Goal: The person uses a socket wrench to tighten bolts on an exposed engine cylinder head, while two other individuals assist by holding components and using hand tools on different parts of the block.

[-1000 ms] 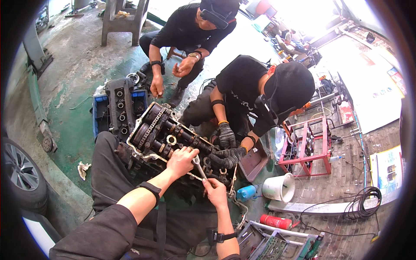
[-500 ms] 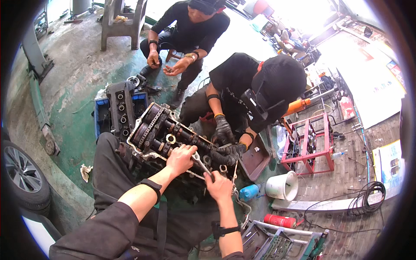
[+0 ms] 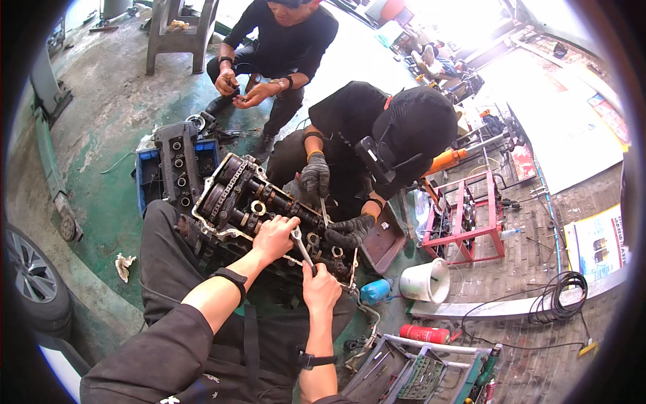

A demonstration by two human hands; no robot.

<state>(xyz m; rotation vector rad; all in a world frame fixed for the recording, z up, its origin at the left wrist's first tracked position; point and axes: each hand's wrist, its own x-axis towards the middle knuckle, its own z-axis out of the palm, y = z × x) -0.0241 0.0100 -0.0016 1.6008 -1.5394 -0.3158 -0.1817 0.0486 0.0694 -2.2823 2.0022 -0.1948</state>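
Observation:
My right hand [image 3: 321, 289] is closed round the handle of a silver ratchet wrench [image 3: 304, 250]. At the wrench's head is my left hand [image 3: 274, 240], its fingers curled together against it; the hand hides what they grip. Both hands are over an opened engine [image 3: 232, 225], whose timing chain [image 3: 232, 192] and camshaft [image 3: 299, 211] show. Across from me, a co-worker's gloved hands [image 3: 314, 174] hold a thin metal tool [image 3: 325, 212] upright over the same engine.
Left of the engine, a dark valve cover [image 3: 177, 161] lies on a blue crate [image 3: 149, 182]. A second person crouches beyond it. To the right are a brown tray [image 3: 383, 246], white bucket [image 3: 425, 281], red frame [image 3: 464, 219], fire extinguisher [image 3: 424, 334] and tool cart [image 3: 420, 377].
The co-worker's gloved hands have moved apart, and a thin tool now shows between them. The view has shifted slightly. My hands stay on the ratchet wrench.

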